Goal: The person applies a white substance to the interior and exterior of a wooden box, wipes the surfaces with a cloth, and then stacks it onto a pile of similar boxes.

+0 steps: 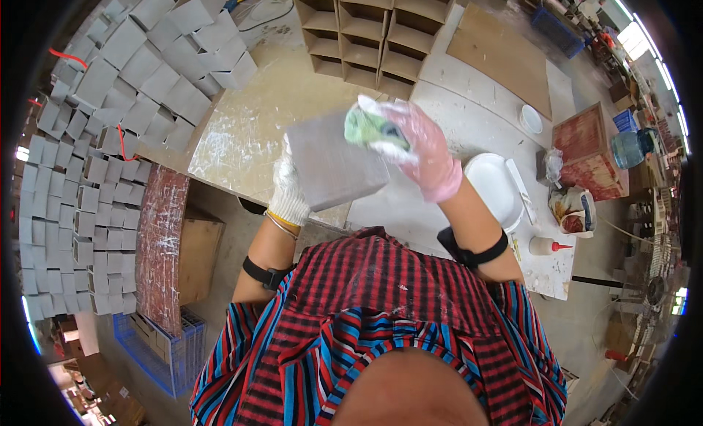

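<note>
My left hand point(289, 188), in a white knitted glove, grips the left side of a grey box point(338, 162) held up over the table. Its fingers are partly hidden behind the box. My right hand point(428, 151) wears a pink glove smeared with white and is closed around a crumpled green cloth point(373, 129). That cloth lies against the upper right edge of the box. To the right of my right hand, a round white dish point(492, 191) sits on the worktable point(439, 96), with a flat white strip point(518, 186) at its rim.
Grey boxes point(143, 82) are stacked high on the left. Bare brown compartments point(366, 34) stand at the table's far side. A brown board point(501, 56), a white bowl point(531, 118), a red-tipped bottle point(545, 246) and a bag point(573, 210) lie rightward. A blue crate point(161, 353) is on the floor.
</note>
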Action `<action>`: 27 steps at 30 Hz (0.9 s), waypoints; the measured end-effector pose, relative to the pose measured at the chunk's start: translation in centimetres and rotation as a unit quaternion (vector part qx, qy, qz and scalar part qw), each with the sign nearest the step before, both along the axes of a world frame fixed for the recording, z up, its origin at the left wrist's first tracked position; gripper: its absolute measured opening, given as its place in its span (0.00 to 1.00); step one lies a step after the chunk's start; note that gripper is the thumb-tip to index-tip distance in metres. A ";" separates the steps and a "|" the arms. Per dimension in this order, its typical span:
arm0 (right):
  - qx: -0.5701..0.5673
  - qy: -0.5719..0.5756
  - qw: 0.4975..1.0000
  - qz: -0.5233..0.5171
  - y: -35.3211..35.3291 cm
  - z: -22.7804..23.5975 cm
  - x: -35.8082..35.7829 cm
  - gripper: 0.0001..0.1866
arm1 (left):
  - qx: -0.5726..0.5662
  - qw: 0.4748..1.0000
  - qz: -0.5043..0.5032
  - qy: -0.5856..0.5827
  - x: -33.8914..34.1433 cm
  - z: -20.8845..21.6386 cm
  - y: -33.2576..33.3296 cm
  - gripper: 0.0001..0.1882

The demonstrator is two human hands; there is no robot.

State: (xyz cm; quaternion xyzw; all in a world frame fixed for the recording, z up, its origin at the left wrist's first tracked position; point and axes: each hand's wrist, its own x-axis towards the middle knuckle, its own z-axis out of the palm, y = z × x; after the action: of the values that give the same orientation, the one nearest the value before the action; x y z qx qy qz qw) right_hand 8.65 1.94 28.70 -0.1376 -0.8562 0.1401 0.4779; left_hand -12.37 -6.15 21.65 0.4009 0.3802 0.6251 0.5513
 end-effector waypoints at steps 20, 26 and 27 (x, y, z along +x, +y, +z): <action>-0.126 -0.014 0.992 0.009 -2.7 -1.6 4.4 0.26 | -0.179 0.944 0.063 -0.271 2.1 2.5 -3.8 0.30; -0.173 -0.124 0.969 0.122 -2.8 -0.6 7.1 0.21 | -0.170 0.954 0.098 -0.226 1.0 2.0 -2.4 0.35; -0.200 -0.151 0.958 0.138 -2.8 -0.2 7.5 0.20 | -0.170 0.959 0.099 -0.206 0.6 1.9 -2.0 0.35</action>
State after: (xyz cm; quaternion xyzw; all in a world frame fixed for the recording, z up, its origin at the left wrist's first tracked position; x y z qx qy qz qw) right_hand 16.15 -0.84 28.47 -0.1301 -0.8834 0.3510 0.2820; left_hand -11.76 -8.20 23.53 0.1241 0.3968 0.6718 0.6131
